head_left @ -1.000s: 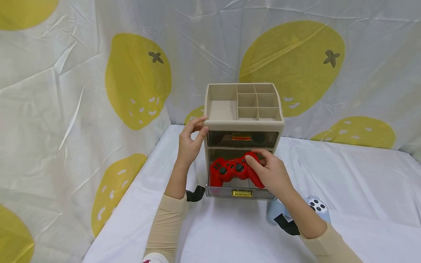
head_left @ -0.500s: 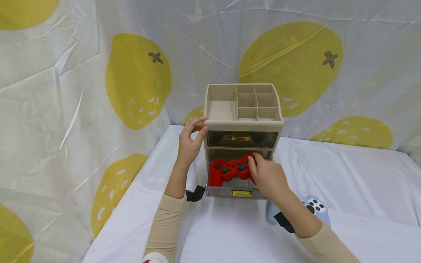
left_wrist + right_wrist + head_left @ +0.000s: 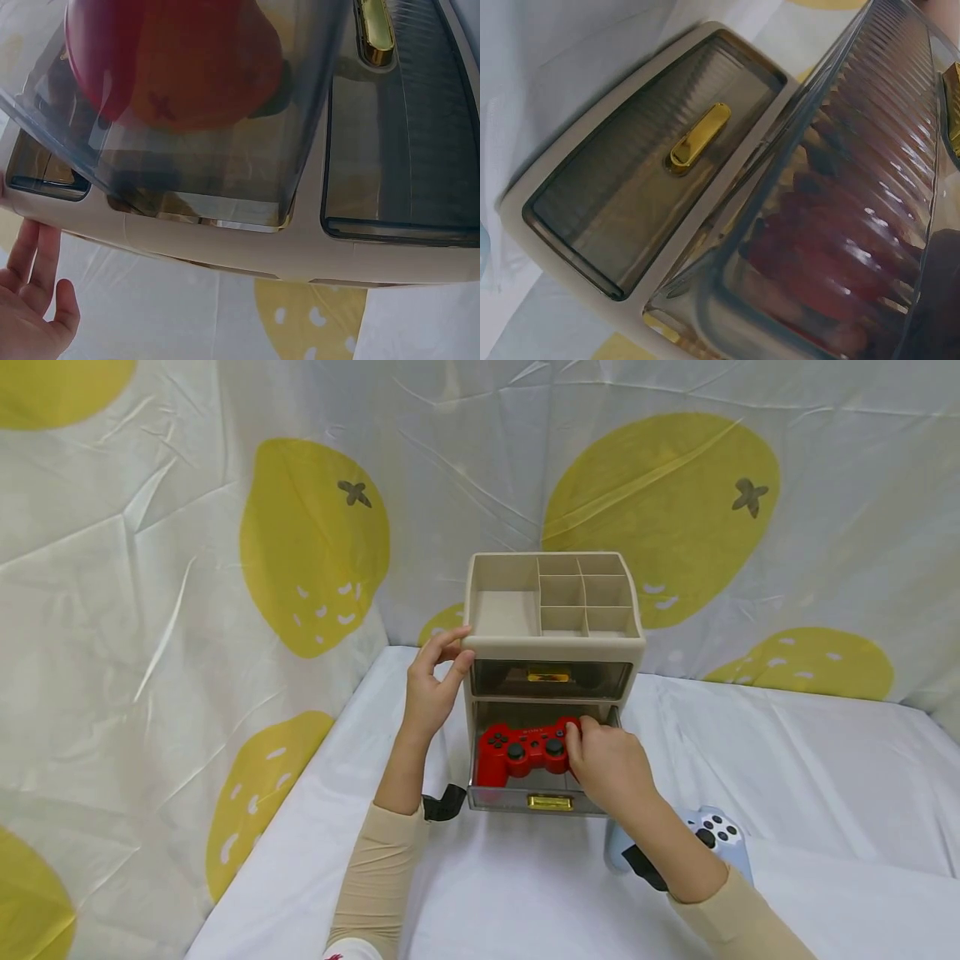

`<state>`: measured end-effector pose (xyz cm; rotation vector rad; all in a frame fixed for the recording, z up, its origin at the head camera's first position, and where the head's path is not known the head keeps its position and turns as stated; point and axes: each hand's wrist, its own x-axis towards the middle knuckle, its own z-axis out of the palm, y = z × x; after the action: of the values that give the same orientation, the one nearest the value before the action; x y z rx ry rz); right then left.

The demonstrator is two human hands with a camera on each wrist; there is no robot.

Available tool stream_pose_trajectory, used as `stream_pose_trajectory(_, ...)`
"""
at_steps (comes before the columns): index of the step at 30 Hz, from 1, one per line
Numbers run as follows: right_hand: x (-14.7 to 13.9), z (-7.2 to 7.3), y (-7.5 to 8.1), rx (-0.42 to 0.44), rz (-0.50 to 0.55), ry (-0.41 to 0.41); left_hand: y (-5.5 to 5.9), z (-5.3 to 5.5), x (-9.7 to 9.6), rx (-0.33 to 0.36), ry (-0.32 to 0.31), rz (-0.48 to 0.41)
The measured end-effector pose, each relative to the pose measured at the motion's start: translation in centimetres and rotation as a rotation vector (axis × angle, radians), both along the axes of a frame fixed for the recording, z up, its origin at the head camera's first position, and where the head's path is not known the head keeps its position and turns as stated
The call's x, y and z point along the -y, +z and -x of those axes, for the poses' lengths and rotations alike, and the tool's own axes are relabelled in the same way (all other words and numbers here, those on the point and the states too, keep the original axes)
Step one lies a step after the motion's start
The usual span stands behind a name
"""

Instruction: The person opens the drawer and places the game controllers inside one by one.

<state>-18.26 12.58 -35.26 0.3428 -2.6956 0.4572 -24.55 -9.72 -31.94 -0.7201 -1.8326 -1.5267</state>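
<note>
Head view: right hand (image 3: 613, 770) clamps its fingers on the red controller (image 3: 531, 748) in the pulled-out drawer (image 3: 502, 799); left hand (image 3: 431, 692), fingers apart, touches the organizer (image 3: 555, 649). The controller is probably light, stiff, best held by its grip (image 3: 491, 772).

White lemon-print fabric (image 3: 480, 452) is hung across the back & along the L side of the frame. A lg. lemon (image 3: 675, 510) w/ dk. X-shaped stem mark is printed upper R of ctr.; a 2nd lemon (image 3: 311, 568) is seen upper L of ctr., & others are cropped by the upper L corner & lower L edge. Fabric is wrinkled, w/ shiny creases (image 3: 161, 635) lit at far L. Lower ctr. & R are covered by a plain white cloth (image 3: 825, 760), lightly creased. Same print is glimpsed btm. ctr. in L-wrist view. Light is soft, w/ faint shadows cast on the cloth.
</note>
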Motion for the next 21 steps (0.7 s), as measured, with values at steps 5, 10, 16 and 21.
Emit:
stream_pose_trajectory(5, 0.05, -0.03, 0.04, 0.038, -0.005, -0.020, -0.02, 0.03, 0.06, 0.005, -0.003, 0.001)
stream_pose_trajectory(10, 0.12, -0.15, 0.11, 0.091, -0.005, -0.041, -0.06, 0.01, 0.10, 0.015, -0.002, 0.003)
stream_pose_trajectory(16, 0.13, -0.26, 0.14, 0.073, 0.011, -0.050, -0.09, 0.05, 0.09, 0.013, 0.000, 0.004)
stream_pose_trajectory(21, -0.05, -0.45, -0.05, -0.050, 0.075, -0.041, -0.10, 0.07, 0.08, 0.006, 0.002, 0.003)
